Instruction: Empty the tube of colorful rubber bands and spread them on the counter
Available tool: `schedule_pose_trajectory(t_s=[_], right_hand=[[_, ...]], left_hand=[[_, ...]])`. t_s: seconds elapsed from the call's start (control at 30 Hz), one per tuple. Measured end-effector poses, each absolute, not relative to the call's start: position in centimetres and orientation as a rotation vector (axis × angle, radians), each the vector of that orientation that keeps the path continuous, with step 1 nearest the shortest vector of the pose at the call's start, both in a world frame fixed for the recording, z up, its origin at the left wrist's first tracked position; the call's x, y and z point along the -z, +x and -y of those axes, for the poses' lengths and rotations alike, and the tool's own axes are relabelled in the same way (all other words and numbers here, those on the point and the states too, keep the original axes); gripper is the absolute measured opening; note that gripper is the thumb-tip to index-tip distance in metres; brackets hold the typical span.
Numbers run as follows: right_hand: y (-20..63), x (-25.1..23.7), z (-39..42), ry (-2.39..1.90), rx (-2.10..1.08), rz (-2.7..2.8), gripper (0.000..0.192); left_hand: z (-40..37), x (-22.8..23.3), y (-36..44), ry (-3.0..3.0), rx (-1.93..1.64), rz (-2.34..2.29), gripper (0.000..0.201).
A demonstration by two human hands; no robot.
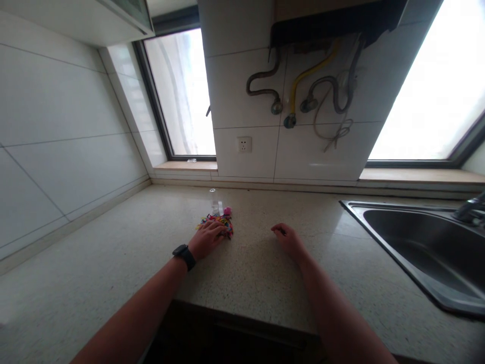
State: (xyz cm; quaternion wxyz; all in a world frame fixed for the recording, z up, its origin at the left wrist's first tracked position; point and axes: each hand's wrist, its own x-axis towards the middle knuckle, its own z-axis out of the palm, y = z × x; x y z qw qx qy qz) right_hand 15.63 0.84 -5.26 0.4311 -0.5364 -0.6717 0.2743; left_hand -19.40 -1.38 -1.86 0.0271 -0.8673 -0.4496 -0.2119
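A small heap of colourful elastic bands (220,221) lies on the speckled countertop (113,273), with a pink piece (227,211) and a small clear container (217,206) just behind it. My left hand (207,237), with a black watch on the wrist, rests flat on the near edge of the heap, fingers touching the bands. My right hand (287,238) lies on the counter to the right of the heap, fingers curled around something small and dark; what it is cannot be made out.
A steel sink (428,253) with a tap (470,207) is set into the counter at the right. Tiled walls stand at the left and back, with a socket (244,144), hoses (303,86) under a wall unit, and two bright windows.
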Motion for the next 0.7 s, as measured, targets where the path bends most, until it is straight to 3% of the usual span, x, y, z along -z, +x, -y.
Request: schedule_pose_trajectory(t_s=[0.27,0.43,0.57,0.7], right_hand=[[15.7,5.5,-1.0,-1.355,-0.695,1.665,0.028],[15.7,5.4,-0.9,-1.344,-0.708,1.681,0.029],[15.8,5.4,-0.9,-1.363,-0.697,1.692,0.028],[15.9,5.7,-1.2,-1.355,-0.701,1.685,0.03]], left_hand=[[-0.4,3.6,-22.3,-2.565,0.381,1.649,0.057],[0.5,3.6,-23.5,-2.57,0.21,1.598,0.053],[1.6,2.9,-23.8,-2.489,0.306,1.733,0.061],[2.5,2.7,-23.3,-2.406,0.433,1.693,0.056]])
